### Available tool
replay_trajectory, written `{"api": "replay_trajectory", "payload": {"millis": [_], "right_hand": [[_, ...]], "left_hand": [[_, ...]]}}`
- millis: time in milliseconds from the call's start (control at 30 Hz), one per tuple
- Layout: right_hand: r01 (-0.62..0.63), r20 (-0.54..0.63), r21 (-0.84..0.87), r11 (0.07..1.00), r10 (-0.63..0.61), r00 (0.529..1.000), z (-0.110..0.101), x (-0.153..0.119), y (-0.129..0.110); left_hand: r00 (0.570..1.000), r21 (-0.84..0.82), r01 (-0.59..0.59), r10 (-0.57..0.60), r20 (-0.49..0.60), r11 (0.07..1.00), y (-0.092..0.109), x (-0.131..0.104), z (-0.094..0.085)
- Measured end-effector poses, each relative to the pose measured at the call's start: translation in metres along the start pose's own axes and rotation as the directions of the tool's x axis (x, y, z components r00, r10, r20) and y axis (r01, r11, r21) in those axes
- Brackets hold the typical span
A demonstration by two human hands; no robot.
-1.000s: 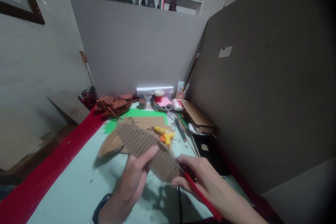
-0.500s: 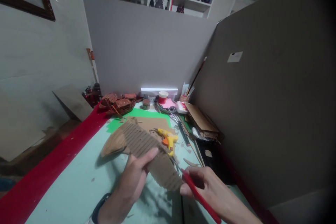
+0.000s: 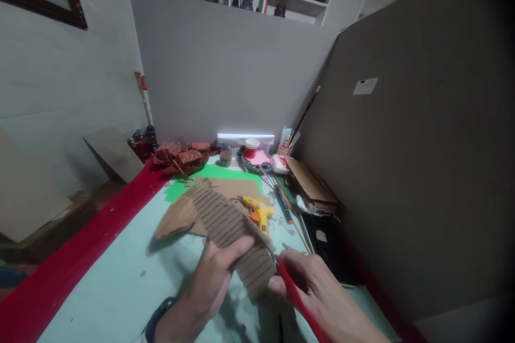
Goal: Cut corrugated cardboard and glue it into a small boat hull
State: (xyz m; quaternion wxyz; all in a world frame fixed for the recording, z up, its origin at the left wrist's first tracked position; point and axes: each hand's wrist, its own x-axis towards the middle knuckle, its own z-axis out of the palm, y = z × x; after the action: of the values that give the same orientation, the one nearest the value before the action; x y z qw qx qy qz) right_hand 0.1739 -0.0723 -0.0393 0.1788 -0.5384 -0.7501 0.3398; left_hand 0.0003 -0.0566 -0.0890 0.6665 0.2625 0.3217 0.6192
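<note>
A strip of ribbed brown cardboard (image 3: 219, 218) hangs over the table, gripped by my left hand (image 3: 213, 273), whose thumb lies on top near the strip's middle. My right hand (image 3: 317, 289) is closed round red-handled scissors (image 3: 295, 297). Their metal blades are at the strip's right edge; whether they are open or closed is too small to tell. Beyond the strip's far left end is a curved, fan-shaped cardboard piece (image 3: 179, 213); whether the two are joined I cannot tell. A yellow glue gun (image 3: 260, 211) lies just behind the strip.
Green paper (image 3: 225, 172) and flat cardboard lie behind. Reddish-brown model pieces (image 3: 189, 161) sit at the back left. A red-and-white cup (image 3: 251, 148), a brush holder (image 3: 284, 150) and stacked cardboard (image 3: 311, 185) stand toward the back right. Grey panels rise behind and at right.
My left hand and the near end of the strip have tilted and shifted slightly. The scissors and my right hand have moved a little left along the strip's edge.
</note>
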Motion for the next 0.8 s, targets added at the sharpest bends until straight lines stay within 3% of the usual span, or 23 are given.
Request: {"api": "replay_trajectory", "payload": {"millis": [133, 300, 400, 533, 667, 800], "right_hand": [[-0.015, 0.0, -0.036, 0.999, 0.015, 1.0, 0.003, 0.0, 0.006], [-0.062, -0.024, -0.08, 0.995, 0.06, 0.998, 0.0, -0.006, 0.011], [-0.076, -0.002, -0.088, 0.993, 0.076, 0.997, -0.001, -0.009, 0.012], [-0.056, -0.043, -0.019, 0.998, 0.056, 0.998, -0.001, -0.01, 0.007], [0.011, -0.088, 0.02, 1.0, -0.009, 0.996, -0.002, -0.01, 0.002], [-0.019, -0.087, -0.035, 0.999, 0.016, 0.996, -0.001, -0.011, 0.002]], "left_hand": [[1.0, -0.031, 0.003, -0.003, -0.01, 1.0, 0.001, 0.0, 0.001], [0.981, -0.104, 0.002, -0.022, -0.19, 0.995, 0.008, 0.002, -0.001], [0.992, -0.069, -0.056, 0.047, -0.12, 0.996, 0.011, 0.004, -0.001], [0.999, -0.028, -0.037, 0.036, -0.009, 0.999, 0.009, 0.004, 0.001], [0.998, -0.04, -0.056, 0.055, -0.025, 0.998, 0.006, 0.002, 0.003], [0.996, -0.056, -0.049, 0.045, -0.071, 0.997, 0.007, 0.0, 0.003]]}}
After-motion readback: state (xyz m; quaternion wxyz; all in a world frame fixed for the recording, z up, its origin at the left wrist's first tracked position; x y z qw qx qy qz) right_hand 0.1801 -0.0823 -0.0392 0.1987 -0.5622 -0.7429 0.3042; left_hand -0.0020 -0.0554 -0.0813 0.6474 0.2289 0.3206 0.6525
